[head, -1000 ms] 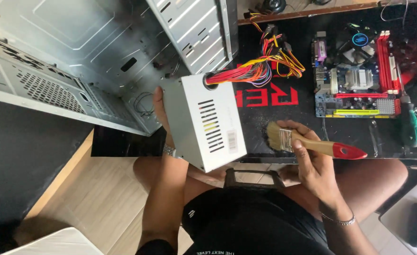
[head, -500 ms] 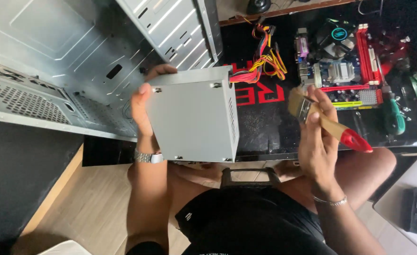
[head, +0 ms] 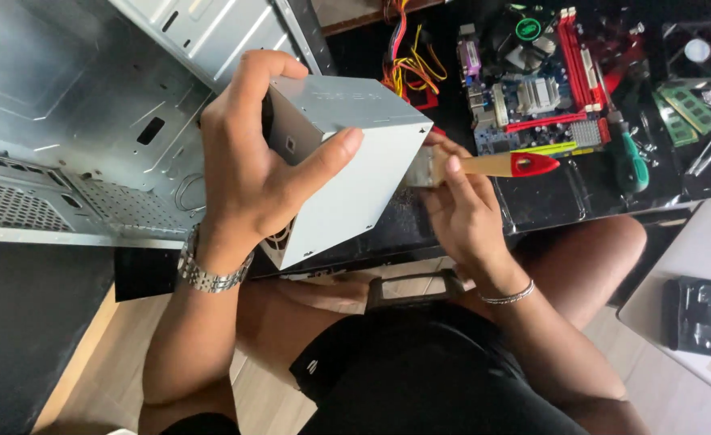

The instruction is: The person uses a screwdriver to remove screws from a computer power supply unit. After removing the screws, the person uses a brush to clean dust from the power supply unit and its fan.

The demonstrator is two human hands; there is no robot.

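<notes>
Left hand [head: 247,173] wrapped over the top of a grey metal power supply box [head: 347,173], thumb across the near face, fingers over the far edge; box held tilted in mid-air above the lap, just off the front edge of the black desk [head: 549,201]. Right hand [head: 464,213] closed round a paintbrush [head: 484,165] with a wooden handle and red tip, bristles up against the right side of the box. Bundle of coloured wires [head: 408,56] trailing from the far end of the box toward the desk.

For the brushing, by judgement: best kept light and running along the face away from the vents, box angled so dust falls clear of the lap and not back inside. Firm hold needed on the left; smooth metal, sharp corners, weight carried mostly by one hand. Worth minding the wires, likely to snag if the box turns further.

Edges and room: open computer case [head: 90,121] close on the left, its bare sheet-metal rim just beside the left wrist. Circuit board [head: 541,80] on the desk near the brush's red tip, green-handled screwdriver [head: 629,157] just beyond. Free room mainly toward the body, over the knees; little on either side.
</notes>
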